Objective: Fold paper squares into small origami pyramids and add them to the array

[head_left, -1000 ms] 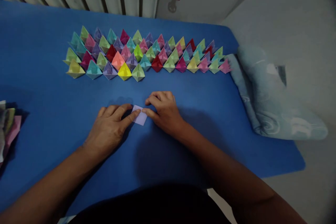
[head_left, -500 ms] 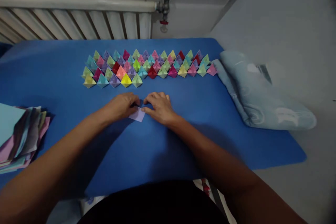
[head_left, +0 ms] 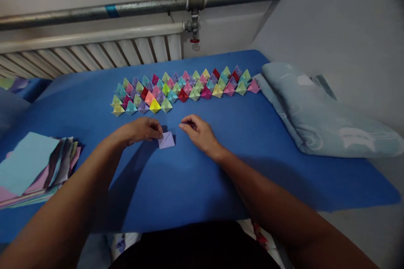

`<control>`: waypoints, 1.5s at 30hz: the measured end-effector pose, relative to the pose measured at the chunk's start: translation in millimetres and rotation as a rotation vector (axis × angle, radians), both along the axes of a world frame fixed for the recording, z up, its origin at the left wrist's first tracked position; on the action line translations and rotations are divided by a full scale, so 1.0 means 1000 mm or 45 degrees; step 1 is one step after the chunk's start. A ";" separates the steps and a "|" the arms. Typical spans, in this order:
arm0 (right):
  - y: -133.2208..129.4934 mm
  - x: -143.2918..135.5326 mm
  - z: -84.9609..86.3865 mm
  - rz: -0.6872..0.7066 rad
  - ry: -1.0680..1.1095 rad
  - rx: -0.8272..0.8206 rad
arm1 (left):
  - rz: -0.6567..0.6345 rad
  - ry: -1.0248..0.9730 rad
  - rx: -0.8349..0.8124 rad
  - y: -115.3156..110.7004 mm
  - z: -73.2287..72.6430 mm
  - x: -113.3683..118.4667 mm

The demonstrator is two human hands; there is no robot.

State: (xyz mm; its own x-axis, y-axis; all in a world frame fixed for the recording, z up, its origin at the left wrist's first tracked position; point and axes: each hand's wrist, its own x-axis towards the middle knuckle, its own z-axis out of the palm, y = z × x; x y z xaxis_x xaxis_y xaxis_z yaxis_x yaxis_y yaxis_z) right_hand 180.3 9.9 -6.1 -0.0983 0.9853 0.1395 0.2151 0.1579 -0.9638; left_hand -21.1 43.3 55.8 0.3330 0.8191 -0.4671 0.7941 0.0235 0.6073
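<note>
My left hand (head_left: 143,129) pinches a small folded square of lilac paper (head_left: 166,141) by its upper left corner. A diagonal crease or edge shows across the paper's face, which is turned toward me. To the right, apart from the paper, my right hand (head_left: 200,134) is held just over the blue table surface (head_left: 189,185). Its fingers are loosely curled with a gap behind the thumb, and I see nothing in them. Beyond both hands stand rows of folded paper pieces (head_left: 154,106) with pointed tops, in many colours.
A stack of coloured paper sheets (head_left: 33,162) lies at the left, a light blue one on top. A folded pale blue-green blanket (head_left: 312,122) rests at the right by the wall. Behind the table are a white radiator (head_left: 104,56) and a metal pipe (head_left: 148,7).
My right hand has come off the lilac paper and moved right. The paper now shows its diagonal line, still in my left hand. My view has tilted up and turned slightly.
</note>
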 end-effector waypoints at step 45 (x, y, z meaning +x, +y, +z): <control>-0.029 -0.004 -0.002 0.534 -1.310 0.809 | -0.361 -0.096 1.339 -0.086 -0.073 -0.016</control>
State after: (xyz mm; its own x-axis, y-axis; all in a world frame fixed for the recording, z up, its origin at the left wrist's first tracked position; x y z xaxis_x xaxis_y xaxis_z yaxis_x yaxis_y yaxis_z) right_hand 176.1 -19.3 -7.6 -0.7263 0.6415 0.2471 0.6355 0.7636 -0.1145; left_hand -37.3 -42.6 -17.6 0.5709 0.6856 0.4517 0.6486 -0.7140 0.2639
